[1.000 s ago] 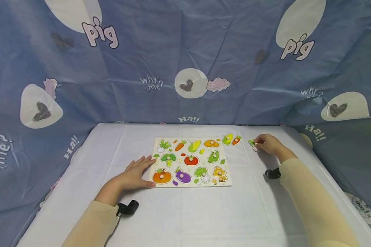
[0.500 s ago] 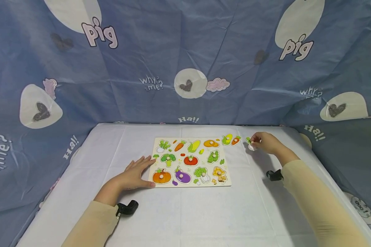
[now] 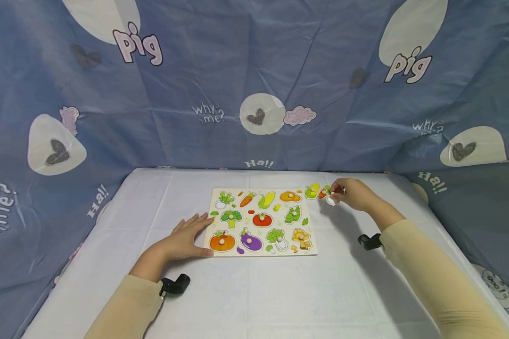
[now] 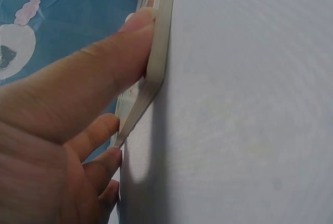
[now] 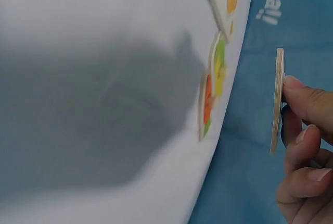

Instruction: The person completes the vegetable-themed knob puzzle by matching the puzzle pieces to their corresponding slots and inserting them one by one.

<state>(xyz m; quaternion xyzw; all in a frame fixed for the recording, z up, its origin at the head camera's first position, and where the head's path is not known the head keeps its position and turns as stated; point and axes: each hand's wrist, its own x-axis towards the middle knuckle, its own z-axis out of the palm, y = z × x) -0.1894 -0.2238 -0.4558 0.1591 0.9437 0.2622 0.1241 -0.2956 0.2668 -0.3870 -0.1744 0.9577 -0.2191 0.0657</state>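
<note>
A wooden vegetable puzzle board [image 3: 254,250] lies on the white cloth. My left hand [image 3: 186,239] rests spread at its left side, straight fingers on the left edge and the thumb at the near corner. In the left wrist view the thumb [image 4: 104,73] lies along the board's edge [image 4: 161,41]. My right hand [image 3: 353,193] pinches a white turnip puzzle piece [image 3: 332,200] above the cloth, right of the board. The right wrist view has this piece [image 5: 278,99] edge-on between thumb and fingers. Just left of it lie a carrot piece [image 3: 322,193] and a corn piece [image 3: 311,191].
Pieces with round knobs sit in the board, among them a tomato [image 3: 262,220], a pumpkin [image 3: 222,243] and an eggplant [image 3: 251,242]. The white cloth [image 3: 263,301] covers the table. A blue printed curtain [image 3: 195,141] hangs behind and at both sides.
My right hand has lifted the turnip piece and moved left with it, from the cloth at the right to beside the carrot piece. The left hand and the board have stayed put.
</note>
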